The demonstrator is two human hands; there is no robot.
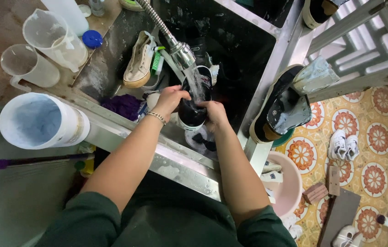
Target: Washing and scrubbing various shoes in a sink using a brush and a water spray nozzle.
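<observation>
Over a steel sink (111,59) both my hands hold a black sneaker (193,107) with a white sole under a flexible faucet head (182,54). Water streams from the faucet into the shoe. My left hand (170,98), a bracelet on its wrist, grips the shoe's left side. On the shoe's right side sits my right hand (214,114). A cream sneaker (139,61) and a green brush (157,61) lie in the sink to the left.
A white bucket (38,121), clear measuring jugs (54,36) and a blue lid (92,39) stand on the counter at left. A black shoe (281,107) rests on the sink's right edge. A pink basin (290,185) and white sneakers (344,144) sit on the patterned floor.
</observation>
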